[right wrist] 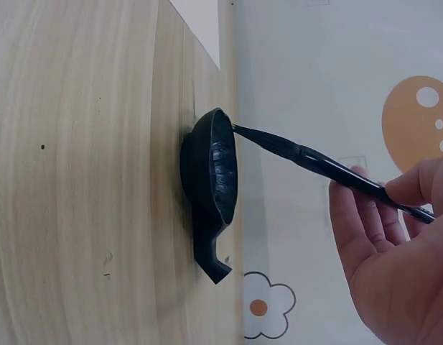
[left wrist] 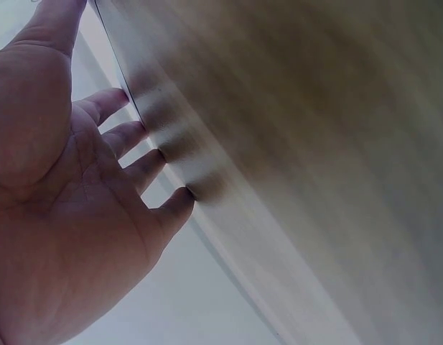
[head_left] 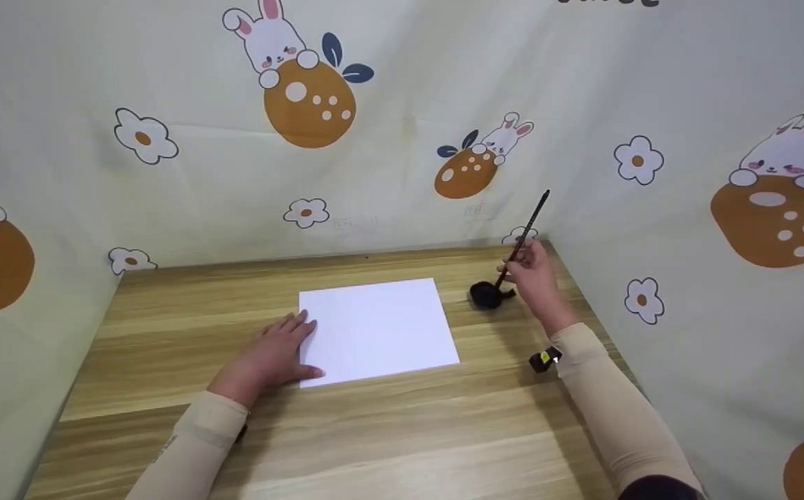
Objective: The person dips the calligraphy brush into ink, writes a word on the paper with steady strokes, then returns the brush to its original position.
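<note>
A sheet of white paper (head_left: 378,332) lies flat on the wooden table (head_left: 402,437). My left hand (head_left: 271,357) rests on its left edge with fingers spread; the left wrist view shows the palm (left wrist: 85,194) and fingertips touching down. In my right hand (head_left: 535,276) a dark writing brush (head_left: 528,226) is pinched between thumb and fingers, its handle slanting up to the right. The brush's tip (right wrist: 243,131) is at the rim of a small black ink dish (right wrist: 199,169) with a short bent handle, standing right of the paper.
A small dark block with a yellow mark (head_left: 545,359) shows beside the right wrist. Cloth walls (head_left: 402,167) printed with rabbits and flowers enclose the table at the back and sides.
</note>
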Tool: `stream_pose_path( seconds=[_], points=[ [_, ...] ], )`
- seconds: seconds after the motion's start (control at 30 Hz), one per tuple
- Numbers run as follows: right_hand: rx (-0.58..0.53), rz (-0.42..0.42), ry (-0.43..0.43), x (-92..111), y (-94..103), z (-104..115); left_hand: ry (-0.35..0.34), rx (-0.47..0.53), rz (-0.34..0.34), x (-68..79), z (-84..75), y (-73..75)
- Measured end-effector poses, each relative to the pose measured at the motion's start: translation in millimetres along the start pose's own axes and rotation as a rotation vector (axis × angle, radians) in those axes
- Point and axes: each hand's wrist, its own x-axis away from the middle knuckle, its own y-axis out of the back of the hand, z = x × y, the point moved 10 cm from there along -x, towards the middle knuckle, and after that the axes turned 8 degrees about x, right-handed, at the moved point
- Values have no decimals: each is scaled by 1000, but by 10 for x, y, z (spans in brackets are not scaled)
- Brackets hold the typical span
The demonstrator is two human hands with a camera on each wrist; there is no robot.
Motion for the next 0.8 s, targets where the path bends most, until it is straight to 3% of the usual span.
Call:
stream_pose_path(
  seconds=[0.5, 0.8],
  points=[
    [2, -50, -1, -97, -90, -113, 2, -22, -4, -2, 28, 2],
    [54, -25, -59, -119, -137, -259, 7, 16, -6, 9, -18, 6]
  ],
)
